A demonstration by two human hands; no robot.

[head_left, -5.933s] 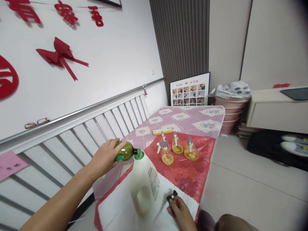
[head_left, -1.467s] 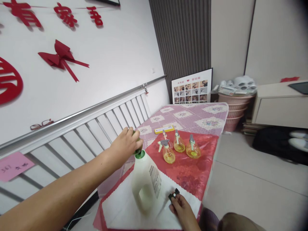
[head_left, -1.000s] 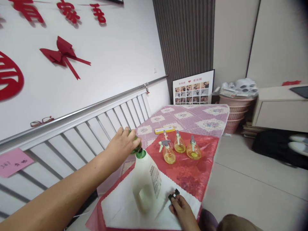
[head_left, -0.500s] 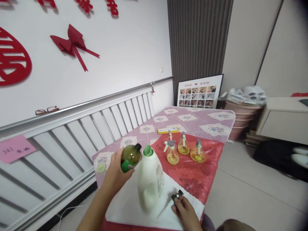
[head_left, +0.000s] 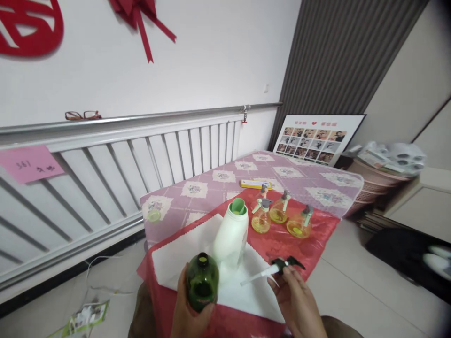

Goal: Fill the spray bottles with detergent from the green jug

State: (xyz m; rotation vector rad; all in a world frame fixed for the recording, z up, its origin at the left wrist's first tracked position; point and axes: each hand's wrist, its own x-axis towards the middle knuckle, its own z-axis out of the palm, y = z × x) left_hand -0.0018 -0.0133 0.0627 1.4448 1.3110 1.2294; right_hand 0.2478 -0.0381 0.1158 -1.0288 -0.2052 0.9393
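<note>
Left hand: at the bottom centre of the frame, the left hand (head_left: 193, 314) is wrapped around a green bottle (head_left: 202, 284), held roughly upright with its mouth uncapped.
Right hand: at the lower right, the pump head (head_left: 282, 265) is pinched between the fingers of the right hand (head_left: 298, 295).
Tube to mouth: the white dip tube (head_left: 259, 273) is slanted down and left from the pump head, its tip directed toward the bottle but kept apart from it; the bottle's mouth is placed left of the tip and slightly higher in the frame. The tube is controlled by the right hand, the bottle by the left.
Bottle label: faint lettering is shown low on the front; it cannot be read.
White jug: just beyond the bottle, a white jug (head_left: 229, 239) is stood on a white cloth (head_left: 255, 298), a green ring lining its open mouth.
Spray bottles: four are grouped right of centre, yellow liquid seen in the front one (head_left: 260, 224).
Pink note: at the left edge, the handwriting on the pink note (head_left: 31, 163) appears to be "361", followed by characters too blurred to read.
Photo board: at the upper right, a red heart is set between characters on the photo board (head_left: 317, 138).
</note>
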